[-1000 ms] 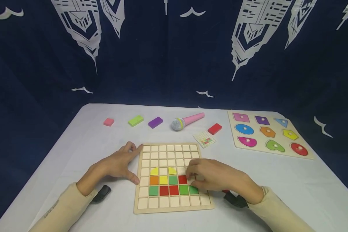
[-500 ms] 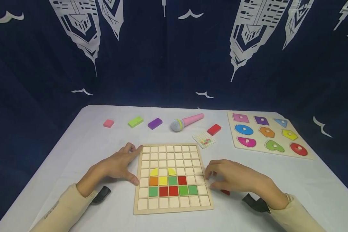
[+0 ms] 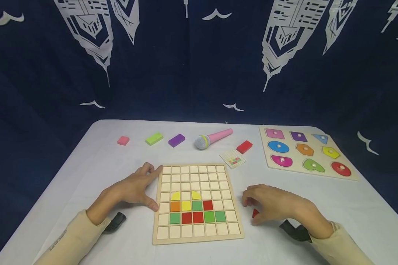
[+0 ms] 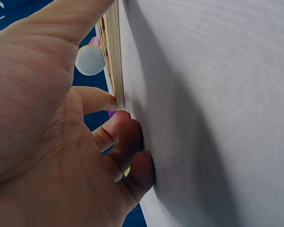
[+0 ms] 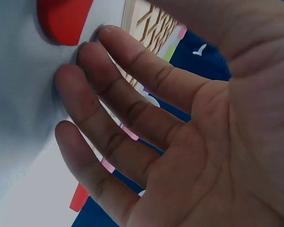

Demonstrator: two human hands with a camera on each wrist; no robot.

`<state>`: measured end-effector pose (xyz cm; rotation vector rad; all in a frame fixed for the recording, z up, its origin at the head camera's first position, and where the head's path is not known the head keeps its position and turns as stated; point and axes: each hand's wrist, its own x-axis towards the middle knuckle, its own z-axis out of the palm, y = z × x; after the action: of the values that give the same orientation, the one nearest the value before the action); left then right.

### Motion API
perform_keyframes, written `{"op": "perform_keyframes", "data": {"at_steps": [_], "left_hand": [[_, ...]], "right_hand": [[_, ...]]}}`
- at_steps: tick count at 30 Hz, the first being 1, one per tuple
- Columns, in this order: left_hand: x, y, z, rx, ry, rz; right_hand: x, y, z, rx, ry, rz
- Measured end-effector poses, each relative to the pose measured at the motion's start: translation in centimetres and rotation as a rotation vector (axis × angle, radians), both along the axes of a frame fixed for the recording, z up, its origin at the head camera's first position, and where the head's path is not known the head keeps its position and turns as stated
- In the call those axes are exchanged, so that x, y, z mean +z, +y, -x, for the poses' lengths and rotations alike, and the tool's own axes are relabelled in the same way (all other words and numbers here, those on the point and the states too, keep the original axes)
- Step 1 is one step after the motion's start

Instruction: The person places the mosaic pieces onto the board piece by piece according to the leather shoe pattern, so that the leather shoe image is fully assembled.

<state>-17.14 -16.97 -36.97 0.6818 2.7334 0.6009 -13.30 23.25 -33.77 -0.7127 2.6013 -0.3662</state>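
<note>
A wooden grid board (image 3: 198,241) lies on the table, with yellow, orange, green and red flat pieces in some of its squares. Thumb and index finger of my left hand (image 3: 132,187) touch the board's left edge; the other fingertips rest on the cloth in the left wrist view. To the right of the board, my right hand (image 3: 276,203) hovers low over a flat red piece (image 5: 64,19) with a curved edge. That piece lies apart from the fingers in the right wrist view, and my hand covers part of it in the head view.
Behind the board lie a small pattern card (image 3: 233,159), a red block (image 3: 244,147), a pink toy microphone (image 3: 215,138), a purple block (image 3: 177,140), a green block (image 3: 154,138) and a pink block (image 3: 123,140). A shape puzzle board (image 3: 318,173) lies at the back right.
My right hand has moved right, from over the grid board to the red piece beside it. A green square it partly covered is now in full view. The left hand has stayed put.
</note>
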Motion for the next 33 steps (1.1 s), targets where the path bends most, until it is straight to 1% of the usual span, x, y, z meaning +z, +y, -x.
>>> {"op": "perform_keyframes", "data": {"at_steps": [7,14,17,21,26,33], "left_hand": [[-0.1,0.0,0.0,-0.004,0.004,-0.006],[-0.2,-0.1,0.1,-0.008,0.008,-0.011],[-0.2,0.0,0.2,0.0,-0.001,-0.007],[-0.2,0.0,0.2,0.001,0.001,-0.008],[-0.1,0.0,0.1,0.0,0.002,-0.01],[-0.1,0.0,0.1,0.012,-0.005,0.0]], "right_hand": [[0.0,0.2,0.0,0.049,-0.004,0.027],[-0.2,0.4,0.2,0.058,-0.004,0.036],[-0.2,0.4,0.2,0.06,-0.01,0.042],[-0.2,0.2,0.2,0.075,-0.004,0.029],[-0.4,-0.4,0.2,0.087,0.048,0.021],[-0.6,-1.3,0.5,0.127,0.148,0.104]]}}
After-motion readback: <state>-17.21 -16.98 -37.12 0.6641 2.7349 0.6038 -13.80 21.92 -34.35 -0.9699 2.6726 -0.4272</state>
